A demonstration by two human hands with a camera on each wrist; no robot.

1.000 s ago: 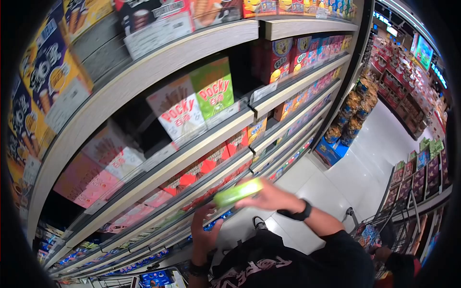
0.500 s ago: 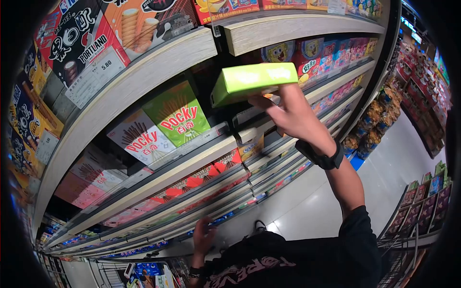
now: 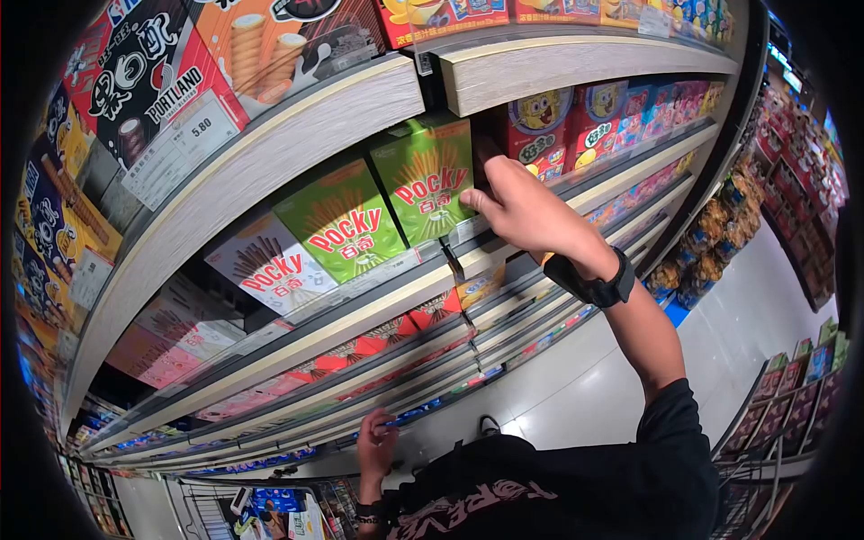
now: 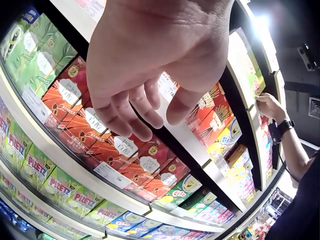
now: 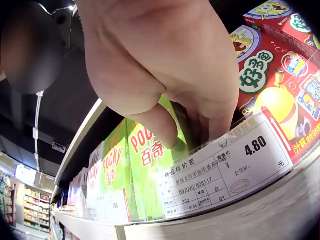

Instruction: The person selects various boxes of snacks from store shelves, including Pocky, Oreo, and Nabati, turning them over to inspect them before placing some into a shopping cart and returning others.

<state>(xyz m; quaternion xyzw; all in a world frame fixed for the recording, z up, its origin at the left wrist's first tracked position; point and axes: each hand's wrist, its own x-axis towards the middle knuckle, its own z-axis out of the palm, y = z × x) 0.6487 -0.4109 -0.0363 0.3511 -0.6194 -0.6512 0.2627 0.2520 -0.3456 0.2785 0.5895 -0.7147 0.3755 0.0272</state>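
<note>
On the shelf (image 3: 382, 299) at mid-frame in the head view: grasping the green Pocky box (image 3: 432, 184) with the right hand (image 3: 535, 211), pressing the thumb against the box's front near one side edge, bending fingers around toward that side. Holding the box upright, just beside the second green Pocky box (image 3: 346, 225), with the white Pocky box (image 3: 274, 261) standing beyond. Hanging the left hand (image 3: 376, 445) low, curling its fingers loosely, gripping nothing.

Reading "4.80" on the price label (image 5: 227, 172) only in the right wrist view; seeing the label spanning the shelf front below the right hand. Seeing rows of green Pretz boxes (image 4: 37, 167) legibly only in the left wrist view. Finding the shopping cart (image 3: 202, 504) in the head view, at lower left.

Noting flat-faced, sharp-cornered cartons, looking smooth and printed; red cartoon boxes (image 3: 540, 126) sitting near the right hand. Seeing pale, wood-grained facing on the curving shelf edge (image 3: 576, 67) above, bulging through lens distortion.

Observing glossy pale floor tiles (image 3: 576, 387) reflecting light. Seeing a dark ceiling (image 4: 295, 55) carrying a bright lamp (image 4: 261, 26) in the left wrist view.
</note>
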